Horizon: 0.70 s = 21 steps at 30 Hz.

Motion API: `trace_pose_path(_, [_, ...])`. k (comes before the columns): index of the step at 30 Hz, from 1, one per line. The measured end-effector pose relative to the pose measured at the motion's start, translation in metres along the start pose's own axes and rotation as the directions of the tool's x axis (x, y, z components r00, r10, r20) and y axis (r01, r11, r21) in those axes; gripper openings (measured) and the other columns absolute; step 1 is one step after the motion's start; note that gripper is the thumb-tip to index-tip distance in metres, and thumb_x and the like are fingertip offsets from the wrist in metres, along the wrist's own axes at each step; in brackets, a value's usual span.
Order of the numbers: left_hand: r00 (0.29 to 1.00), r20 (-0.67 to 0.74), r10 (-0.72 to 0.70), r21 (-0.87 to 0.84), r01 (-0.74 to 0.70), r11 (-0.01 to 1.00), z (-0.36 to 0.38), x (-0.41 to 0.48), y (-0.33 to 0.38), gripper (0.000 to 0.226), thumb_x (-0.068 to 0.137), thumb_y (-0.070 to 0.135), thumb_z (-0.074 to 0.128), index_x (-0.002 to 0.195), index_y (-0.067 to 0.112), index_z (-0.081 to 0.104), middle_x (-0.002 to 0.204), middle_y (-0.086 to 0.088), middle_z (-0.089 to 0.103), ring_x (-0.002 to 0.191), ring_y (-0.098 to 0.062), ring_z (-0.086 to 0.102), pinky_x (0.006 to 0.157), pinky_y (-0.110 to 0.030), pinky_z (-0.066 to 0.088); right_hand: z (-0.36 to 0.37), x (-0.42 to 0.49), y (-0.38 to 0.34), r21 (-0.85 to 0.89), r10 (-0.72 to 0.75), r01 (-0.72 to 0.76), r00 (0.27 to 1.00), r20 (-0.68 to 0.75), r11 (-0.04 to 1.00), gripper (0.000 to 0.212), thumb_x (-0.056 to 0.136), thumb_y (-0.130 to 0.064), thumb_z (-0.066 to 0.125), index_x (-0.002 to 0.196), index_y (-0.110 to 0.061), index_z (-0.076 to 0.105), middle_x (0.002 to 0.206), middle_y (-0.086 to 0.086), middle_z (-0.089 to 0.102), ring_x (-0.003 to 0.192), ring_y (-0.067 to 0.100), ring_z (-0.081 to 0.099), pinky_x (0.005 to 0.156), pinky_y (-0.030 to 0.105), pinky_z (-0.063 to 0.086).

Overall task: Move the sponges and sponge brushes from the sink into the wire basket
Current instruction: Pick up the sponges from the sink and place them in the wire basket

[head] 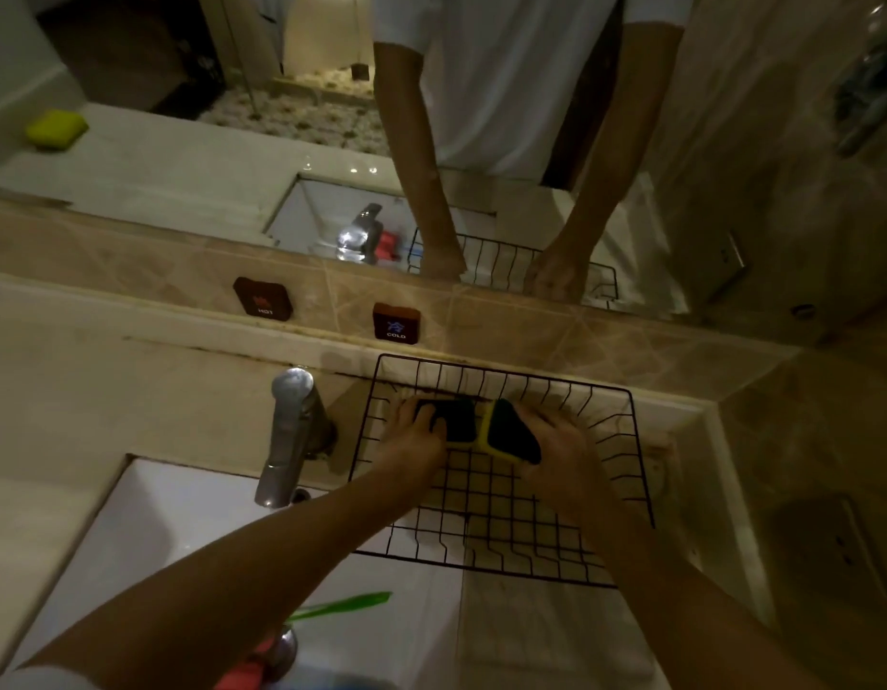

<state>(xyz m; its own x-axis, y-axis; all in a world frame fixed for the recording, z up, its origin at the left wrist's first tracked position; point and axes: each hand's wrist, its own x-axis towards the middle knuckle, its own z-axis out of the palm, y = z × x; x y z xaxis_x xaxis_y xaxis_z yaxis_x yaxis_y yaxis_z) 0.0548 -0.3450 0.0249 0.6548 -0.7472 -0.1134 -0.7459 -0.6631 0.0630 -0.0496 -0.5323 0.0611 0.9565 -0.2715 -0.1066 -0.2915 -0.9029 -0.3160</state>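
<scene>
A black wire basket (625,470) stands on the counter to the right of the white sink (182,535). My left hand (414,435) holds a dark sponge (456,420) low at the basket's far end. Beside it, my right hand (561,450) grips a yellow sponge with a dark scouring face (511,430), tilted on edge and touching the dark one. In the sink, under my left forearm, lie a green handle (351,604) and a pink handle (242,677), both partly hidden.
A chrome tap (292,435) rises at the sink's back edge, just left of the basket. HOT (262,298) and COLD (396,323) tags sit on the tiled ledge below a mirror. The mirror reflects a yellow-green sponge (57,129) on a counter.
</scene>
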Motion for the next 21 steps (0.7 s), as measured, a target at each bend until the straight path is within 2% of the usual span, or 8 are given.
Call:
trace_pose_path(2, [0.996, -0.025, -0.082, 0.029, 0.082, 0.996, -0.005, -0.015, -0.006, 0.054, 0.07, 0.017, 0.069, 0.121, 0.012, 0.052, 0.128, -0.017, 0.049, 0.12, -0.04, 0.039, 0.102, -0.057, 0.033, -0.005, 0.015, -0.013, 0.072, -0.011, 0.008, 0.999, 0.037, 0.997, 0.08, 0.077, -0.017, 0.071, 0.146, -0.027, 0.033, 0.142, 0.004, 0.05, 0.126, 0.029, 0.046, 0.109, 0.047, 0.042])
trace_pose_path(5, [0.956, -0.105, -0.275, -0.039, 0.272, 0.961, -0.009, -0.037, -0.015, 0.048, 0.072, 0.015, 0.065, 0.118, 0.015, 0.052, 0.116, -0.014, 0.052, 0.101, -0.03, 0.047, 0.082, -0.041, 0.043, -0.003, 0.035, -0.033, 0.114, -0.045, 0.036, 0.997, 0.07, 0.993, 0.083, 0.075, -0.017, 0.074, 0.146, -0.029, 0.033, 0.147, 0.003, 0.045, 0.13, 0.027, 0.043, 0.109, 0.041, 0.038])
trace_pose_path(7, [0.917, -0.152, -0.37, -0.172, 0.344, 0.923, -0.007, -0.049, -0.021, 0.042, 0.076, 0.011, 0.059, 0.117, 0.012, 0.049, 0.111, -0.012, 0.05, 0.095, -0.025, 0.045, 0.078, -0.034, 0.045, 0.005, 0.041, -0.046, 0.143, -0.114, 0.1, 0.99, 0.088, 0.985, 0.081, 0.073, -0.012, 0.074, 0.144, -0.027, 0.038, 0.147, 0.005, 0.045, 0.133, 0.027, 0.042, 0.11, 0.038, 0.038])
trace_pose_path(12, [0.907, -0.103, -0.408, -0.477, 0.315, 0.82, -0.008, -0.069, -0.017, 0.031, 0.087, 0.007, 0.053, 0.117, 0.005, 0.046, 0.123, -0.02, 0.043, 0.106, -0.031, 0.047, 0.092, -0.042, 0.047, 0.024, 0.055, -0.058, 0.097, -0.13, 0.117, 0.981, 0.143, 0.988, 0.076, 0.077, -0.003, 0.068, 0.144, -0.026, 0.04, 0.149, 0.006, 0.041, 0.136, 0.03, 0.035, 0.114, 0.046, 0.034])
trace_pose_path(15, [0.917, -0.023, -0.399, -0.433, 0.351, 0.83, 0.009, -0.082, -0.025, 0.023, 0.095, 0.011, 0.038, 0.11, 0.006, 0.055, 0.128, -0.021, 0.042, 0.104, -0.029, 0.043, 0.095, -0.036, 0.04, 0.048, 0.062, -0.075, -0.027, -0.148, 0.16, 0.958, 0.246, 0.987, 0.076, 0.079, -0.005, 0.065, 0.145, -0.03, 0.036, 0.149, 0.004, 0.039, 0.134, 0.03, 0.034, 0.112, 0.042, 0.031])
trace_pose_path(18, [0.912, -0.005, -0.411, -0.722, 0.281, 0.633, 0.001, -0.08, -0.022, 0.044, 0.095, 0.006, 0.039, 0.139, 0.007, 0.029, 0.131, -0.027, 0.04, 0.103, -0.036, 0.053, 0.09, -0.041, 0.049, 0.051, 0.064, -0.07, -0.083, -0.138, 0.156, 0.973, 0.183, 0.984, 0.074, 0.082, -0.01, 0.066, 0.145, -0.029, 0.034, 0.149, 0.004, 0.041, 0.134, 0.03, 0.034, 0.111, 0.041, 0.029])
trace_pose_path(19, [0.917, -0.022, -0.398, -0.797, 0.224, 0.561, 0.001, -0.08, -0.022, 0.049, 0.096, 0.007, 0.038, 0.141, 0.013, 0.021, 0.131, -0.025, 0.04, 0.102, -0.034, 0.054, 0.088, -0.039, 0.051, 0.051, 0.065, -0.069, -0.094, -0.143, 0.162, 0.973, 0.179, 0.982, 0.074, 0.082, -0.01, 0.066, 0.146, -0.028, 0.034, 0.15, 0.005, 0.041, 0.135, 0.03, 0.033, 0.112, 0.04, 0.028])
trace_pose_path(21, [0.939, -0.031, -0.342, -0.862, 0.149, 0.486, 0.001, -0.086, -0.029, 0.041, 0.099, 0.017, 0.036, 0.137, 0.023, 0.022, 0.132, -0.02, 0.041, 0.098, -0.025, 0.057, 0.084, -0.032, 0.051, 0.049, 0.063, -0.072, -0.102, -0.153, 0.174, 0.97, 0.187, 0.979, 0.078, 0.08, -0.008, 0.067, 0.147, -0.026, 0.033, 0.151, 0.006, 0.04, 0.137, 0.031, 0.031, 0.113, 0.041, 0.028])
